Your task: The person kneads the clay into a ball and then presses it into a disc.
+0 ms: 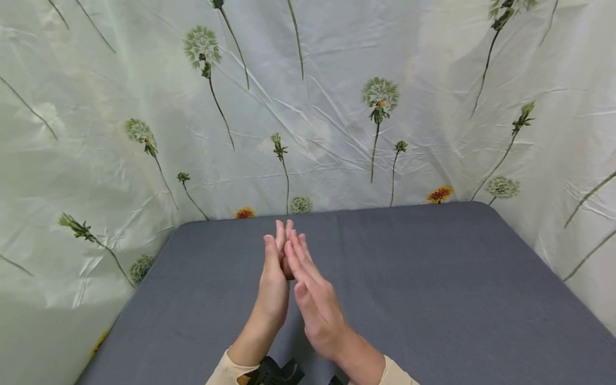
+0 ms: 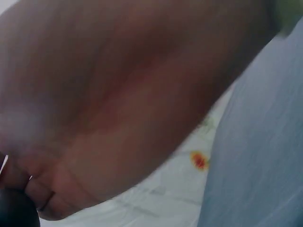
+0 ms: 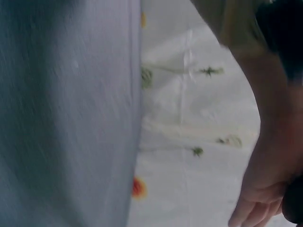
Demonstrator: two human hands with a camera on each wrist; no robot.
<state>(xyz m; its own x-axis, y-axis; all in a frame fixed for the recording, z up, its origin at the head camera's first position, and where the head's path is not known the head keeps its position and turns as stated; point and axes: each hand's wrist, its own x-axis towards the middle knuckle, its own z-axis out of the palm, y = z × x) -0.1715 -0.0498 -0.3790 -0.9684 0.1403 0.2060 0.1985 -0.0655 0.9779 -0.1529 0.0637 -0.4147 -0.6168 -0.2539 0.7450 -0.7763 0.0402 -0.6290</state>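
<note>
In the head view my left hand and right hand stand palm to palm above the grey table, fingers straight and pointing away. Their fingertips come together, while the wrists are apart. A small brown rounded patch shows between the palms; whether it is a thing or a shaded part of a hand I cannot tell. The left wrist view is mostly filled by the left hand, with a dark rounded shape at its lower corner. A similar dark shape lies beside the right hand in the right wrist view.
A grey cloth-covered table lies under the hands. Behind and around it hangs a pale curtain printed with dandelions and flowers. Black wrist gear is strapped by the left sleeve.
</note>
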